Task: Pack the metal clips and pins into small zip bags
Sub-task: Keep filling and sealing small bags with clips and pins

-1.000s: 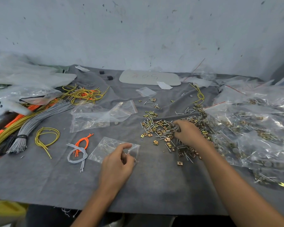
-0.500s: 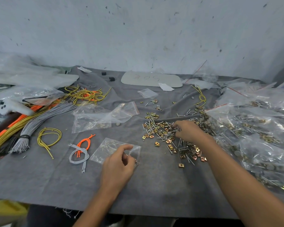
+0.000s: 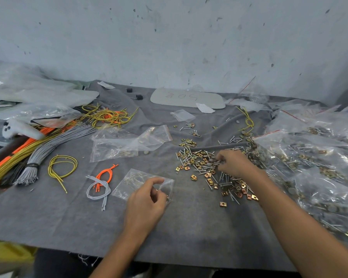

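Note:
A loose pile of brass clips and steel pins [image 3: 205, 163] is spread over the grey cloth at centre right. My right hand [image 3: 234, 163] sits in that pile, its fingertips pinching pins at its left side. A small clear zip bag [image 3: 133, 182] lies flat in front of me. My left hand [image 3: 147, 199] pinches the bag's near right corner between thumb and fingers, holding its mouth.
Filled zip bags [image 3: 317, 163] are heaped at the right. Empty zip bags [image 3: 127, 143] lie at centre. Bundles of grey, orange and yellow wires [image 3: 34, 149] lie at the left, with small wire loops [image 3: 100, 183] near the bag. The wall [image 3: 169, 43] stands behind.
My right hand has shifted slightly within the pile, picking at pins. The left hand still holds the bag's corner in the same spot.

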Demonstrator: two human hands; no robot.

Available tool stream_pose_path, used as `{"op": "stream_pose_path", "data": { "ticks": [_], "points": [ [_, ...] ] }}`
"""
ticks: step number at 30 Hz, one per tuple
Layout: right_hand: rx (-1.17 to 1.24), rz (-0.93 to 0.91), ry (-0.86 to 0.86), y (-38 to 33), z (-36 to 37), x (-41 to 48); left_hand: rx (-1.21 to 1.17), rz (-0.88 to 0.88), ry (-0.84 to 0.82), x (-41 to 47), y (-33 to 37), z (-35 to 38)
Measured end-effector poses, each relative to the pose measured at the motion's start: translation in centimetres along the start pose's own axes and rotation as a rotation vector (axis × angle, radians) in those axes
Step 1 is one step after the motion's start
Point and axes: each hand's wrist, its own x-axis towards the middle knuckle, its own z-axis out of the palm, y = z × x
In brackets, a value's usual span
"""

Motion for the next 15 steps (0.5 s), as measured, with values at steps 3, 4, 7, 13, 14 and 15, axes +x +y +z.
{"op": "stream_pose_path", "data": {
  "ticks": [3, 4, 7, 13, 14, 15],
  "points": [
    [0.070, 0.007, 0.047, 0.4, 0.3, -0.3, -0.008, -0.003, 0.005, 0.0, 0.0, 0.0],
    [0.086, 0.007, 0.053, 0.4, 0.3, -0.5, -0.006, -0.003, 0.003, 0.0, 0.1, 0.0],
    [0.123, -0.004, 0.062, 0.6, 0.4, -0.8, 0.001, -0.006, 0.000, -0.1, 0.1, -0.1],
    [0.366, 0.017, 0.273, 0.8, -0.9, -1.9, 0.006, -0.013, -0.002, 0.0, 0.1, -0.1],
    [0.464, 0.049, 0.288, 0.7, -1.2, -2.1, 0.007, -0.014, -0.001, 0.0, 0.1, -0.1],
    [0.587, 0.084, 0.300, 0.6, -1.3, -2.3, 0.008, -0.013, 0.001, 0.0, 0.1, -0.1]
  ]
}}
